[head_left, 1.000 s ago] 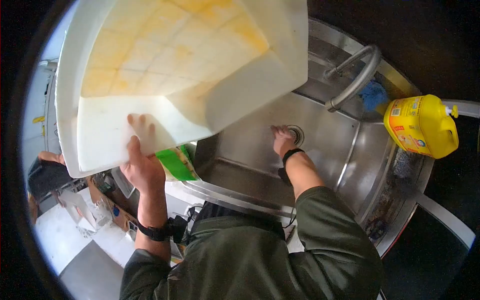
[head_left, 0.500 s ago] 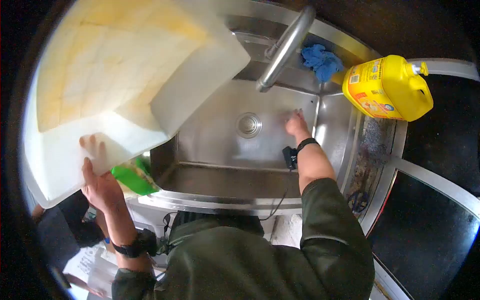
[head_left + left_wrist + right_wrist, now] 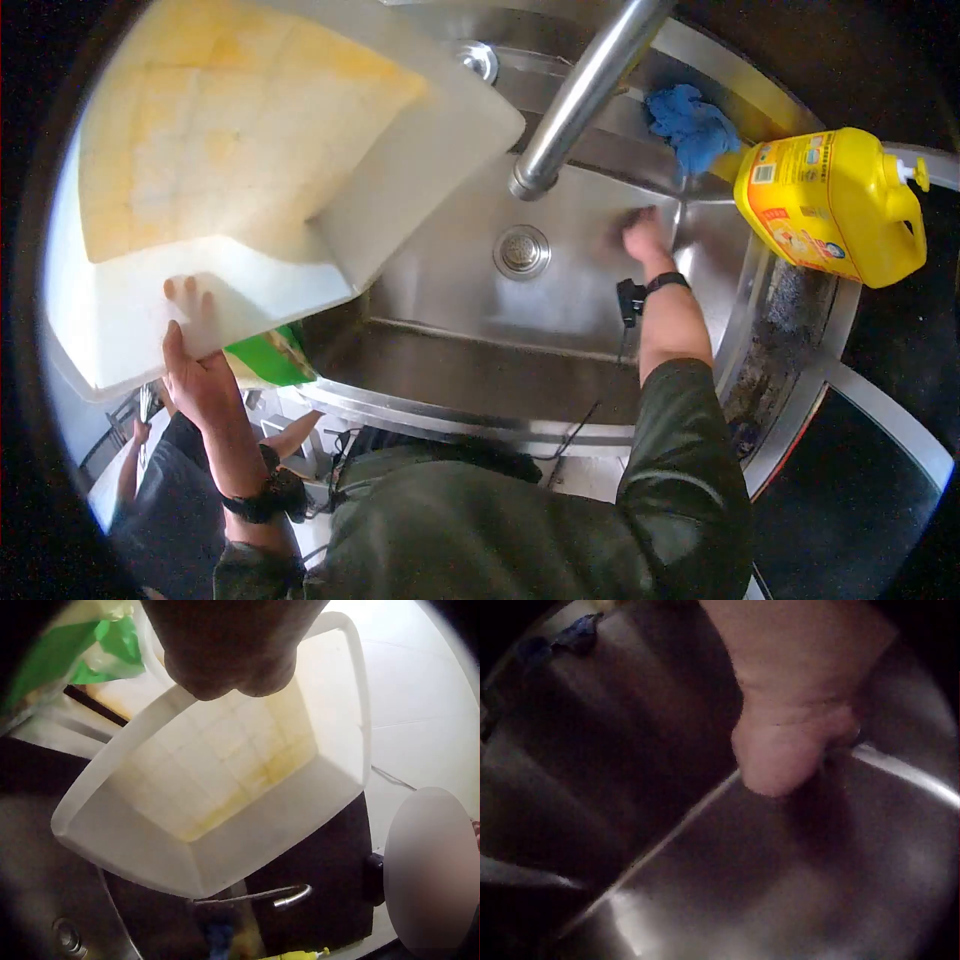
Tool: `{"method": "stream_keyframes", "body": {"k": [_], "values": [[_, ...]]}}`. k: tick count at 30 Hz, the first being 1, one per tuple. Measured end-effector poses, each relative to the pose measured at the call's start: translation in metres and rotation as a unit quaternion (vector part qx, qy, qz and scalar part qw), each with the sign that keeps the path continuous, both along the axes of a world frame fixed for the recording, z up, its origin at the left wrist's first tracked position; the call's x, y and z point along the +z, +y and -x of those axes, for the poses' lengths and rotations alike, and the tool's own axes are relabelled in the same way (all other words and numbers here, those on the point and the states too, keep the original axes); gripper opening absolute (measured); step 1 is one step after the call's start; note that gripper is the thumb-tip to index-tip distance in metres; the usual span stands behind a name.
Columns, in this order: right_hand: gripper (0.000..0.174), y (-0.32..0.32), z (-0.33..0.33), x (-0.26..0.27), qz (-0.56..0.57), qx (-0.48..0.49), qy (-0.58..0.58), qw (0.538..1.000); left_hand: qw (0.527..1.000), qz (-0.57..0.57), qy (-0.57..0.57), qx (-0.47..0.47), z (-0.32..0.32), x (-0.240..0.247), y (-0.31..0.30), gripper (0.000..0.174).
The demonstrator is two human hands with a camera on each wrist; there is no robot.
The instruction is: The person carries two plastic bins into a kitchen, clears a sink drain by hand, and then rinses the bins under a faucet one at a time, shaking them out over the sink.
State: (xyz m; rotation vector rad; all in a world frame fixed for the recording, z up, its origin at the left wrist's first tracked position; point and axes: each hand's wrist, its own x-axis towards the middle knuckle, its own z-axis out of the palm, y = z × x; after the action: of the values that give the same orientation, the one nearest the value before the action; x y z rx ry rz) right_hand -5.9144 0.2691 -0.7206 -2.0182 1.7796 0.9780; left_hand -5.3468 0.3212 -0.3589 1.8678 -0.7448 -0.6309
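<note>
A large white translucent tub (image 3: 390,210) with yellow stains inside is tilted up at the left of the head view. My left hand (image 3: 205,385) grips its lower wall, and the fingertips show through the plastic. In the left wrist view, the tub (image 3: 255,832) is below that hand (image 3: 232,664). Inside the steel sink (image 3: 450,250), my right hand (image 3: 648,238) is low near the right wall, right of the drain (image 3: 521,252). Blur hides its finger pose. The right wrist view shows this hand (image 3: 780,754) from behind, its fingers hidden.
A curved faucet (image 3: 585,105) reaches over the sink. A blue cloth (image 3: 692,125) and a yellow pump jug (image 3: 835,205) are on the right side. A green and white bag (image 3: 272,360) is below the tub, and another person (image 3: 170,510) is at lower left.
My right hand has moved from beside the drain to the sink's right side. The tub and my left hand have shifted left and down in the head view, which has itself moved.
</note>
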Motion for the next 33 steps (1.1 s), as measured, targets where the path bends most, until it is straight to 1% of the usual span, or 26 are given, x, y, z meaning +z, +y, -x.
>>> {"method": "stream_keyframes", "body": {"k": [3,4,5,6,8,9,10,11,12,14,15,16,17,18,20,21,22,23,24,25,26,27,29,30,32,33], "values": [[0.041,0.029,-0.071,-0.024,0.062,0.08,-0.107,0.989,0.994,-0.037,-0.079,-0.061,-0.001,0.002,0.005,0.045],[0.047,0.041,-0.102,-0.032,0.08,0.112,-0.142,0.98,1.0,-0.007,-0.018,-0.008,0.009,0.011,0.0,0.045],[0.052,0.066,-0.135,-0.038,0.15,-0.048,-0.322,0.933,1.0,0.005,0.015,0.018,0.004,0.009,0.003,0.044],[0.053,0.072,-0.166,-0.011,0.062,-0.046,-0.345,0.936,0.998,0.019,0.048,0.045,-0.001,0.007,0.005,0.044],[0.054,0.08,-0.197,0.017,-0.028,-0.04,-0.366,0.93,0.975,-0.042,-0.181,-0.123,-0.038,-0.013,0.02,0.041],[0.055,0.088,-0.206,0.016,0.005,-0.03,-0.423,0.906,0.975,-0.044,-0.182,-0.121,-0.043,-0.014,0.023,0.041],[0.055,0.094,-0.212,0.015,0.038,-0.02,-0.478,0.878,0.997,-0.005,-0.052,-0.054,-0.029,-0.005,0.018,0.039],[0.052,0.072,-0.215,0.063,-0.057,-0.111,-0.46,0.879,1.0,0.013,0.014,-0.02,-0.027,-0.004,0.019,0.038],[0.052,0.078,-0.21,0.059,-0.06,-0.11,-0.461,0.878,0.996,0.034,0.077,0.018,-0.025,-0.003,0.02,0.037],[0.048,0.094,-0.2,0.044,0.11,-0.085,-0.368,0.919,0.985,0.103,0.141,-0.006,-0.038,-0.01,0.029,0.036],[0.048,0.099,-0.197,0.038,0.107,-0.083,-0.37,0.919,0.979,0.118,0.165,-0.02,-0.048,-0.014,0.033,0.037],[0.047,0.101,-0.196,0.039,0.05,0.003,-0.298,0.953,0.972,0.131,0.19,-0.033,-0.057,-0.017,0.038,0.037],[0.046,0.104,-0.199,0.04,-0.008,0.089,-0.221,0.971,0.991,0.081,0.097,-0.052,-0.065,-0.023,0.042,0.038],[0.046,0.106,-0.206,0.041,-0.011,0.093,-0.222,0.971,0.995,-0.005,-0.065,-0.078,-0.068,-0.024,0.05,0.037],[0.044,0.099,-0.217,0.064,0.102,-0.225,-0.42,0.874,0.888,-0.192,-0.408,-0.084,-0.054,-0.012,0.057,0.037],[0.044,0.093,-0.218,0.078,0.104,-0.218,-0.421,0.875,0.989,-0.052,-0.135,-0.014,-0.043,-0.006,0.05,0.036],[0.041,0.086,-0.217,0.095,-0.021,-0.171,-0.273,0.947,0.967,-0.069,-0.231,-0.086,-0.046,-0.004,0.055,0.036],[0.039,0.082,-0.216,0.109,-0.143,-0.117,-0.111,0.976,0.927,-0.076,-0.334,-0.15,-0.05,-0.003,0.06,0.036],[0.039,0.087,-0.216,0.116,-0.139,-0.112,-0.11,0.978,0.878,-0.068,-0.429,-0.2,-0.053,-0.002,0.065,0.036],[0.036,0.098,-0.217,0.123,0.028,-0.153,-0.207,0.966,0.989,0.055,-0.093,-0.096,-0.032,0.005,0.062,0.036],[0.034,0.1,-0.217,0.132,0.109,-0.174,-0.251,0.946,0.951,0.171,0.258,0.021,-0.022,0.01,0.061,0.037],[0.032,0.102,-0.216,0.141,0.188,-0.185,-0.295,0.918,0.963,0.13,0.238,0.008,-0.03,0.005,0.066,0.038],[0.051,0.084,-0.217,0.176,-0.076,-0.148,-0.222,0.961,0.961,0.136,0.239,0.005,-0.03,0.003,0.077,0.039],[0.051,0.088,-0.214,0.187,-0.077,-0.143,-0.221,0.962,0.961,0.14,0.24,-0.002,-0.031,0.001,0.083,0.04],[0.062,0.101,-0.213,0.21,0.079,-0.292,-0.415,0.858,0.954,0.183,0.237,-0.014,-0.038,-0.014,0.099,0.039],[0.062,0.106,-0.22,0.221,0.077,-0.285,-0.415,0.86,0.964,0.175,0.198,-0.035,-0.043,-0.021,0.106,0.038]]}}
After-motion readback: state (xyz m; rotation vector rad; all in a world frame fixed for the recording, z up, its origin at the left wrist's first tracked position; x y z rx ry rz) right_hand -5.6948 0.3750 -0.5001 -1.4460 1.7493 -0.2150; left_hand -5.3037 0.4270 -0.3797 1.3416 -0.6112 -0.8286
